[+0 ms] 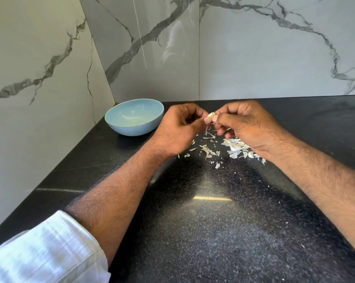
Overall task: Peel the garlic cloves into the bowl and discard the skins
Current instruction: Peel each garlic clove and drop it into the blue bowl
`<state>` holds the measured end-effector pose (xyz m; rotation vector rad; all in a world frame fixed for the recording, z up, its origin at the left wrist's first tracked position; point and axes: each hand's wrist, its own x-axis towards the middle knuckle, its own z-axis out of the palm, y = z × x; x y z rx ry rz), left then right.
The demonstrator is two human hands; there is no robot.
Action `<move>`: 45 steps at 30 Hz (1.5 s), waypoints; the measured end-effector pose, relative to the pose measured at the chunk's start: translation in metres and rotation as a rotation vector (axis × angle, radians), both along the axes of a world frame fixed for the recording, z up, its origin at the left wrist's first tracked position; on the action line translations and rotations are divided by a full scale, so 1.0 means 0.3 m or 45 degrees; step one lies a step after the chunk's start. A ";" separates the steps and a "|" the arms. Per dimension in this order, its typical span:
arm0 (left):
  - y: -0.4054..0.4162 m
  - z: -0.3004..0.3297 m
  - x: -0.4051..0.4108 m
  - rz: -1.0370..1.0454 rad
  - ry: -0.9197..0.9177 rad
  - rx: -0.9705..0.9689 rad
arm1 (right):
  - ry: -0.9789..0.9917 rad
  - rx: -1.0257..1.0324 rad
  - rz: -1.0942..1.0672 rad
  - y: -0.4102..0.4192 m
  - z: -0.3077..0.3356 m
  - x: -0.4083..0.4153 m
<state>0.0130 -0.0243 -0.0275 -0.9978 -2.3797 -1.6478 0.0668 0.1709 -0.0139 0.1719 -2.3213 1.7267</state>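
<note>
Nearest the camera, one rolled white sleeve point(47, 250) covers the left upper forearm at the lower left corner; the right forearm comes in bare from the right edge. Both arms reach forward over a black speckled surface point(213, 231), which shows a bright streak of reflected light near its middle.

Farther on, between and under the two wrists, papery garlic skins point(208, 151) lie scattered on the surface: more than a dozen flakes and strips, too many and too small to count exactly. Just to their right, partly under the right wrist, sits a loose pile of garlic cloves point(236, 149); about five or six pale rounded pieces can be made out, though cloves and skins are hard to tell apart there.

Above the litter the two hands meet. The left hand point(178, 127) has its fingers curled, thumb tip pressed to a single garlic clove point(211, 115). The right hand point(244, 121) has its thumb and forefinger pinching that same clove from the other side, the remaining fingers curled beneath. The clove is held off the surface between the fingertips of both hands, with a thin strip of skin hanging below it.

To the left of the hands, near the corner, stands one light blue bowl point(134, 117), upright; whether cloves lie in it cannot be told. Behind everything rise white marble-patterned wall panels point(254, 58) with grey veins.
</note>
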 end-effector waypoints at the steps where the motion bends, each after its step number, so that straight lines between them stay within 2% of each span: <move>1: 0.002 -0.001 0.000 -0.020 -0.036 0.017 | 0.001 -0.012 0.002 0.001 0.000 -0.001; 8: 0.012 -0.002 0.006 -0.155 -0.199 0.059 | 0.034 -0.059 0.014 0.010 0.002 -0.006; 12: 0.014 0.006 0.013 -0.303 -0.444 0.258 | -0.023 -0.313 0.134 0.007 0.014 0.001; 18: 0.006 0.015 0.012 -0.363 -0.585 0.324 | -0.134 -0.492 0.206 0.001 0.023 0.003; 21: 0.003 0.022 0.016 -0.154 -0.507 0.137 | -0.124 -0.440 0.191 0.007 0.020 0.001; 24: -0.005 0.013 0.005 0.139 -0.280 -0.097 | -0.093 -0.383 0.126 0.023 0.021 -0.003; 26: -0.018 0.003 -0.011 0.232 -0.134 -0.112 | -0.076 -0.329 0.083 0.030 0.020 -0.004; 30: -0.013 0.011 0.005 0.281 0.025 -0.195 | -0.101 -0.256 0.028 0.031 0.010 -0.010; 34: -0.002 0.029 0.012 0.302 -0.089 -0.101 | -0.124 -0.170 -0.029 0.038 0.003 -0.016; 36: -0.006 0.024 0.004 0.258 -0.096 -0.084 | -0.122 -0.138 -0.037 0.037 0.001 -0.016; 40: 0.000 0.015 0.022 0.026 0.050 0.019 | -0.107 -0.110 -0.010 0.033 0.000 -0.015; 45: -0.001 0.004 -0.004 -0.002 0.029 0.051 | -0.078 -0.070 0.056 0.026 0.002 -0.009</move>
